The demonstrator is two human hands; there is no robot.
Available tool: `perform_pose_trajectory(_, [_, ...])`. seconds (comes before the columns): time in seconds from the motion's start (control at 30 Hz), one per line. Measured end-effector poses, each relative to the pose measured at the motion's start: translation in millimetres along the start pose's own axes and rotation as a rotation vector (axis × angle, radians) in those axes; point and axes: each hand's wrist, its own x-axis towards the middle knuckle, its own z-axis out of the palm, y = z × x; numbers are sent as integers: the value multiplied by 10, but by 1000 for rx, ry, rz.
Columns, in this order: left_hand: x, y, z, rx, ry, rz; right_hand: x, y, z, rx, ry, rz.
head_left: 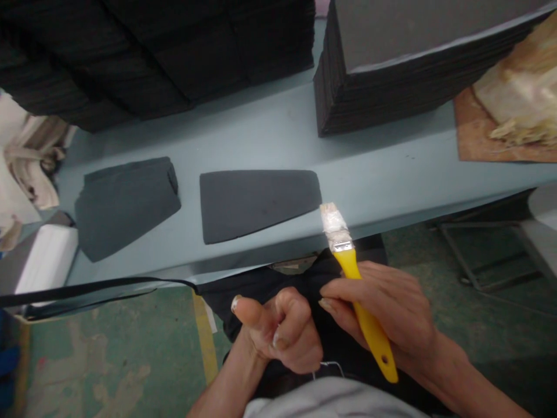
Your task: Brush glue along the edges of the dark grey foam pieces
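In the head view my right hand (387, 313) is closed around the yellow handle of a flat paintbrush (369, 325). Its pale, coated bristles point up and left, close to the narrow end of a dark grey tapered panel (261, 203) lying flat on the table. My left hand (287, 331) is in front of my lap, palm up, with fingers curled and thumb sticking out. Whatever those fingers hold, if anything, is hidden. A thin bent wire (333, 364) shows just beside that hand. Further left lies a small pile of similar dark panels (128, 209), slightly fanned.
Tall stacks of black sheets (174, 52) stand along the back of the pale blue table (243, 136), with another dark stack (391, 64) at right. A brown board (478, 139) carries crumpled yellowish material. At left are a white block (47, 258) and a black strap (108, 285).
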Motion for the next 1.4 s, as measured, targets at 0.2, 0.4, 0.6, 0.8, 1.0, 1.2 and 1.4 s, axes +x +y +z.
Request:
perform_pose_trajectory(0.2, [94, 59, 64, 8, -128, 62, 19, -41, 2, 21, 0, 46])
perform_pose_trajectory(0.4, [210, 195, 255, 188, 57, 65, 65, -106, 17, 88, 16, 67])
perform_pose_trajectory(0.6, [216, 244, 269, 436, 360, 62, 114, -148, 52, 158, 9, 119])
perform_pose_trajectory(0.8, [137, 250, 253, 696, 582, 129, 101, -160, 78, 280, 29, 174])
perform_pose_trajectory(1.0, [138, 293, 366, 1275, 737, 317, 15, -157, 16, 384, -2, 293])
perform_pose_trajectory(1.2, [213, 357, 432, 1674, 709, 509, -29, -152, -76, 413, -63, 384])
perform_pose_trajectory(1.4, [219, 353, 412, 1729, 712, 500, -73, -128, -135, 456, -176, 425])
